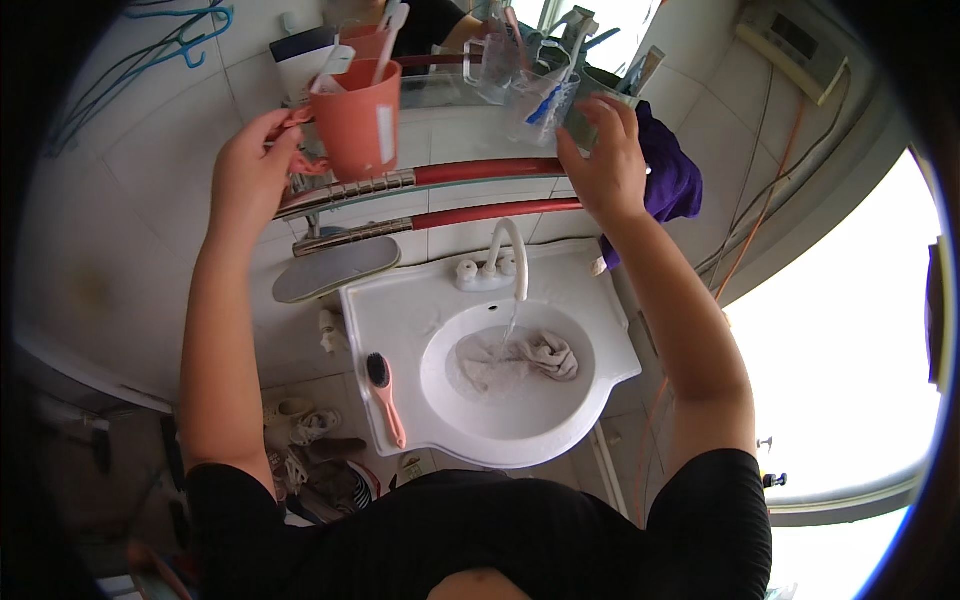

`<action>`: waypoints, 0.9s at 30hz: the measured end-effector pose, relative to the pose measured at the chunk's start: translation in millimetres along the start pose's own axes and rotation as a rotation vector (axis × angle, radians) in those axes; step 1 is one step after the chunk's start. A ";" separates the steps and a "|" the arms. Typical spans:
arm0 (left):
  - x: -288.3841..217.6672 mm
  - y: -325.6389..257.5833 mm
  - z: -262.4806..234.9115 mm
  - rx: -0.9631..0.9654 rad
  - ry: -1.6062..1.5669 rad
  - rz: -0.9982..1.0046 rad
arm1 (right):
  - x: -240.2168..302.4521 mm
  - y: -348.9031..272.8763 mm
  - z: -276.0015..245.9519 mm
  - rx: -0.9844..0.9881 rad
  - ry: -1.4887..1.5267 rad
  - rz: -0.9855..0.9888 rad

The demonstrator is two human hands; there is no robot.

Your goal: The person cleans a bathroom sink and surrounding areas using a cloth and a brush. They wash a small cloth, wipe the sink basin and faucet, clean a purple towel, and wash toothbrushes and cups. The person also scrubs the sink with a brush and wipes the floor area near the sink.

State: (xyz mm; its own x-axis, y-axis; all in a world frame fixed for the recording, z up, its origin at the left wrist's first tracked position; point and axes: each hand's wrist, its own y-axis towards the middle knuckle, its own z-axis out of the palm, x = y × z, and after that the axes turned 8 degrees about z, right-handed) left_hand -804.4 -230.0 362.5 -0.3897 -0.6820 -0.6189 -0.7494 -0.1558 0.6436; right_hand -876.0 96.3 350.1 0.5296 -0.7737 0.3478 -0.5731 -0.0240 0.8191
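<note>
My left hand (252, 165) grips the handle of an orange cup (363, 118) with toothbrushes standing in it, held up at the glass shelf (480, 170) with red rails. My right hand (606, 160) reaches to the same shelf and closes around a dark green cup (590, 92) next to a clear plastic cup (535, 100) holding a toothbrush. Below, water runs from a white tap (512, 250) into the white basin (440, 395), where a pale wet cloth (525, 357) lies.
A pink-handled brush (385, 395) lies on the basin's left rim. A grey oval dish (335, 270) sits on a lower shelf. A purple cloth (672, 175) hangs at right. Shoes (315, 450) lie on the floor at left. Blue hangers (190, 35) hang on the tiled wall.
</note>
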 end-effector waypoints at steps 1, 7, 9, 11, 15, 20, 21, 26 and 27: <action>-4.3 2.0 4.1 0.036 -0.109 -0.019 | -3.5 -7.2 -2.7 0.022 0.061 -0.002; -28.4 19.3 33.1 0.126 -0.196 -0.014 | -7.9 -26.3 -17.4 -0.008 0.110 -0.194; -34.9 16.3 37.0 0.058 -0.288 0.000 | -2.4 -30.0 -22.3 0.004 0.170 -0.201; -47.2 10.8 34.6 -0.013 -0.414 0.040 | 8.9 -34.4 -31.0 0.043 0.292 -0.173; -93.0 -14.0 38.9 -0.066 -0.644 0.043 | 24.6 -49.5 -43.9 0.211 0.649 -0.020; -121.2 -65.5 64.4 0.056 -0.880 -0.040 | 34.1 -73.6 -49.5 0.421 0.948 0.191; -121.6 -80.3 66.4 0.069 -0.868 -0.076 | 35.6 -85.6 -50.9 0.501 1.099 0.331; -98.3 -153.8 75.3 0.170 -0.881 -0.117 | 11.6 -142.8 -43.5 0.842 1.444 0.479; -91.9 -167.7 79.6 0.182 -0.882 -0.141 | 3.8 -156.8 -37.0 0.908 1.496 0.514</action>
State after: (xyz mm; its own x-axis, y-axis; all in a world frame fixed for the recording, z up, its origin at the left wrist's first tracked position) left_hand -685.6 -84.3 275.6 -0.5004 0.1408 -0.8543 -0.8647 -0.0300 0.5015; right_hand -761.0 120.6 239.8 -0.0307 0.3271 0.9445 -0.6945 -0.6865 0.2152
